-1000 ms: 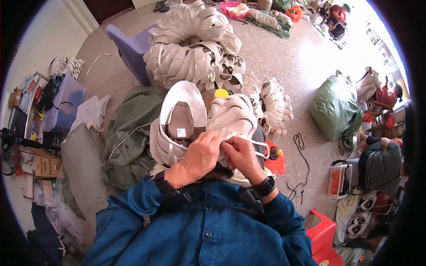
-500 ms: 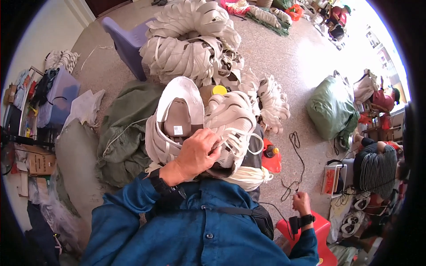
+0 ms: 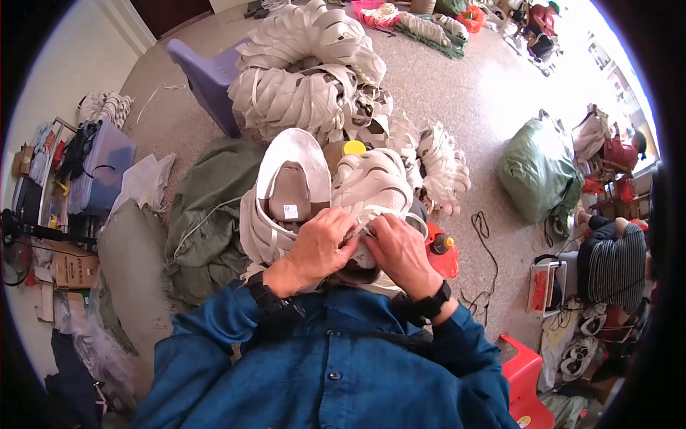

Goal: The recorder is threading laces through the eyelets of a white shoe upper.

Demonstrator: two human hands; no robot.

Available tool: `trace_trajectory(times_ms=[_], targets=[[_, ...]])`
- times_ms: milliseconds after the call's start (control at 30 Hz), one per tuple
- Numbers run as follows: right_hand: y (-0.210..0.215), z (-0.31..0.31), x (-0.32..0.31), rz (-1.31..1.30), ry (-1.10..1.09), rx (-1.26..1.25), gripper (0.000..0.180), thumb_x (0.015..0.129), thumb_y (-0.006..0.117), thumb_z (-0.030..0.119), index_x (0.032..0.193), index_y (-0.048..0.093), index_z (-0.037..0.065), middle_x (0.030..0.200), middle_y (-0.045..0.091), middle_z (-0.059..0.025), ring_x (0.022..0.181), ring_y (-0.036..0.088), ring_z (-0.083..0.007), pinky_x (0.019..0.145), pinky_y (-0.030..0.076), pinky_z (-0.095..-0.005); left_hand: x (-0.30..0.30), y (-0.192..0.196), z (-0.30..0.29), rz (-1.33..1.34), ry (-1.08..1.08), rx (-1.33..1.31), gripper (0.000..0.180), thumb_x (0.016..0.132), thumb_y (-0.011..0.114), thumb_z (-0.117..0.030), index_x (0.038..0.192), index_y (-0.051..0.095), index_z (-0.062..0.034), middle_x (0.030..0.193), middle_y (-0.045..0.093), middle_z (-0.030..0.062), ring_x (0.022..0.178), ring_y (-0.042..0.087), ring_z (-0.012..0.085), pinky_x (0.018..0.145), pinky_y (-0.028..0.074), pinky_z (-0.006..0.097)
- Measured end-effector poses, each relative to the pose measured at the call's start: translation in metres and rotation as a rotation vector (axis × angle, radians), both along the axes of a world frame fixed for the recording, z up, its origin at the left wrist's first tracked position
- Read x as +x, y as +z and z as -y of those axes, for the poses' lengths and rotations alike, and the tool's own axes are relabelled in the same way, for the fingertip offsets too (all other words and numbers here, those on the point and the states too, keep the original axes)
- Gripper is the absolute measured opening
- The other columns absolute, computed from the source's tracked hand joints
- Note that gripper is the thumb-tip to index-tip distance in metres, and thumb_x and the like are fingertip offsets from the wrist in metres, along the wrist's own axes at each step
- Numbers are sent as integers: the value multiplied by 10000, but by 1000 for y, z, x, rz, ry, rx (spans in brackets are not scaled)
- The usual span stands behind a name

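Note:
My left hand and my right hand meet close together over a bundle of cream-white shoe uppers in my lap, fingers pinched on the same piece. Beside the bundle, to its left, lies a white shoe sole with a tan insole and a small white label, leaning on more white strips. The spot my fingers grip is mostly hidden by the hands. A black watch sits on my right wrist.
A big pile of white uppers rests on a purple plastic chair ahead. Olive cloth lies left, a green sack right. A red tool with a cord, a red stool and a seated person are at right.
My right hand, which had dropped low to the right by the red stool, has come back up to the bundle and joined the left hand on the white upper.

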State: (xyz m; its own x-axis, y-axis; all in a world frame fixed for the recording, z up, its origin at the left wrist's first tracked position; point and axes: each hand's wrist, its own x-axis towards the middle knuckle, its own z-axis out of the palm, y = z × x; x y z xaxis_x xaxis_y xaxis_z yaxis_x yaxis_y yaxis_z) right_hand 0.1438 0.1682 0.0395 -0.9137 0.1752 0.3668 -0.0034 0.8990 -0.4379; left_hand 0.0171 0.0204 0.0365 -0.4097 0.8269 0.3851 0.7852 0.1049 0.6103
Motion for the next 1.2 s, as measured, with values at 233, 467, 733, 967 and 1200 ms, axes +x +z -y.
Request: trace_trajectory(times_ms=[233, 467, 733, 967, 1200], targets=[[7, -18, 63, 218, -50, -189, 122, 886, 621, 82, 838, 520, 33, 759, 577, -174, 720, 615, -382, 614, 469, -455, -5, -5, 5, 26, 19, 9, 166, 782, 718, -64, 902, 611, -22, 871, 612, 143, 826, 616, 355, 740, 509, 429], [-83, -84, 271, 909, -422, -133, 168, 825, 604, 176, 760, 592, 22, 740, 638, -243, 752, 643, -454, 664, 505, -552, -6, -4, -1, 32, 30, -3, 255, 802, 693, -82, 1045, 629, -40, 931, 612, 143, 867, 624, 343, 762, 515, 422], [-31, -45, 129, 211, -339, -240, 78, 884, 617, 65, 924, 589, 4, 886, 609, -181, 870, 609, -401, 770, 495, -467, -20, 7, -16, 34, -186, -128, 409, 811, 685, -111, 1195, 583, -17, 993, 598, 167, 918, 624, 349, 816, 513, 418], [-18, -16, 41, 272, -185, -517, 140, 937, 645, 130, 902, 620, -4, 763, 636, -156, 714, 642, -299, 669, 504, -386, -21, 8, -18, -15, -219, -147, 423, 825, 669, -107, 1222, 569, 1, 1062, 580, 206, 995, 596, 400, 884, 495, 435], [-21, -28, 41, 244, -171, -870, 202, 936, 677, 155, 839, 609, -9, 658, 568, -10, 612, 501, -76, 552, 427, -286, -2, 8, -7, -71, -143, -63, 371, 751, 749, -132, 1083, 624, -24, 1034, 573, 164, 1013, 574, 375, 934, 461, 459]])
